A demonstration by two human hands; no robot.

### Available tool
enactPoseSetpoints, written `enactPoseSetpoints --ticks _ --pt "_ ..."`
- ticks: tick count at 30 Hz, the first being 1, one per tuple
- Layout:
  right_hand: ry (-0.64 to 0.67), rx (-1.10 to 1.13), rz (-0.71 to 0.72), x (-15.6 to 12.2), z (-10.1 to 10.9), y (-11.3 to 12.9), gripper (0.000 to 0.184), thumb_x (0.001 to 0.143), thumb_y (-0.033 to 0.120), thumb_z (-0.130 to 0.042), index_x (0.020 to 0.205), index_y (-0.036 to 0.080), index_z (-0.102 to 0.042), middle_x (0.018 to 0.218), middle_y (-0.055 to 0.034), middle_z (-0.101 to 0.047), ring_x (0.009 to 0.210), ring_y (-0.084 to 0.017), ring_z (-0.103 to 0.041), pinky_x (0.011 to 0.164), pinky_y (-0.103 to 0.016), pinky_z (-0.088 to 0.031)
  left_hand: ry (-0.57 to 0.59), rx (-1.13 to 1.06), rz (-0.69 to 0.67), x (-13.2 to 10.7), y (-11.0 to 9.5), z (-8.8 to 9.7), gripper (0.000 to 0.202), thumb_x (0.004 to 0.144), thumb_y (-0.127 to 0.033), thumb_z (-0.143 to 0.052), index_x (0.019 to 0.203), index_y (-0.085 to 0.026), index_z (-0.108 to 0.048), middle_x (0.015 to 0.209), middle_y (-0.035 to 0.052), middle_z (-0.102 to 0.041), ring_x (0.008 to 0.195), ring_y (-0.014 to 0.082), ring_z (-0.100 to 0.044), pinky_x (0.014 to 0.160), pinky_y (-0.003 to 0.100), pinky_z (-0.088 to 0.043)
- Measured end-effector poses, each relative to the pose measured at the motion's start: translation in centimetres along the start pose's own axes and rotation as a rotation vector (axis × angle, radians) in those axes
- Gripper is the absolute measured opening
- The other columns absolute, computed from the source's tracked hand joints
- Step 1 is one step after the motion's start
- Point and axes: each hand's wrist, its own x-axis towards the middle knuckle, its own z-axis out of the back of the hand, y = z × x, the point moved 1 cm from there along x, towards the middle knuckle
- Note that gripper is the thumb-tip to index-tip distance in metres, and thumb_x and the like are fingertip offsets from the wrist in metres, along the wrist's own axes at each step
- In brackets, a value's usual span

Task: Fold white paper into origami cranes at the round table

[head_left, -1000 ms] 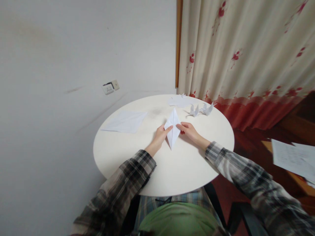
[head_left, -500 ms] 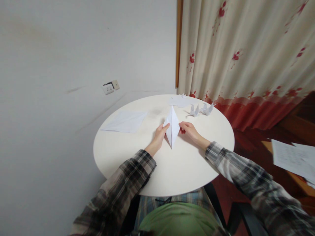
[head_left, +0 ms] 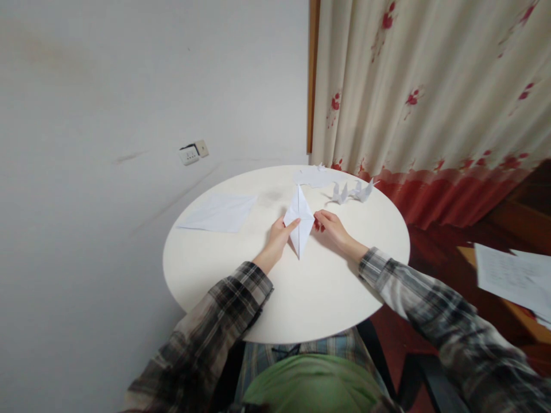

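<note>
A white sheet of paper folded into a tall diamond (head_left: 305, 230) stands tilted above the table, with a centre line running lengthwise and a crease across its middle. My left hand (head_left: 279, 235) grips its left side, thumb lying over the front face and fingers behind, mostly hidden. At the diamond's right corner, my right hand (head_left: 331, 225) is closed, its thumb and forefinger pinching the edge; the other fingers curl under. Two folded paper cranes, one (head_left: 340, 194) nearer and another (head_left: 363, 190) to its right, rest beyond my right hand.
On the round white table (head_left: 215, 287), a flat paper sheet (head_left: 219, 212) lies at left. More white paper (head_left: 316, 176) with a small folded piece on it is at the far edge. Wall and curtain (head_left: 413, 115) stand behind; written papers (head_left: 508, 275) lie on furniture at right.
The folded diamond has turned slightly and shifted a little left. Its crosswise crease now shows, and my left thumb reaches further across the front. My right hand has barely moved.
</note>
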Motion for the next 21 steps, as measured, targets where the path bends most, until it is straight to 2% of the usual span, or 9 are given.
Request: enactPoseSetpoints --ticks 11,17,21 --pt "0.026 0.063 -0.095 -0.17 -0.16 0.36 0.027 0.070 0.043 -0.052 0.063 0.017 -0.052 0.055 0.0021 -0.050 0.052 -0.009 -0.044 0.052 -0.023 -0.033 0.034 -0.031 0.017 0.14 0.25 0.05 0.037 0.061 -0.032 -0.070 0.092 -0.014 -0.060 0.096 0.0091 -0.067 0.081 0.0206 -0.061 0.072 0.030 -0.045" --pt "0.085 0.157 -0.125 -0.34 -0.30 0.69 0.019 0.069 0.036 -0.055 0.067 0.017 -0.055 0.059 0.0015 -0.053 0.054 -0.009 -0.047 0.054 -0.022 -0.035 0.078 -0.018 0.045 -0.03 0.20 -0.07 0.035 0.064 -0.034 -0.068 0.092 -0.014 -0.060 0.090 0.0089 -0.067 0.080 0.0212 -0.060 0.070 0.030 -0.045" --pt "0.149 0.164 -0.148 -0.31 -0.61 0.72 0.019 0.065 0.034 -0.059 0.073 0.016 -0.059 0.067 0.0004 -0.058 0.058 -0.009 -0.047 0.054 -0.021 -0.036 0.032 0.060 0.013 -0.05 0.18 -0.16 0.031 0.063 -0.033 -0.069 0.086 -0.015 -0.056 0.084 0.0066 -0.065 0.076 0.0181 -0.059 0.067 0.027 -0.044"
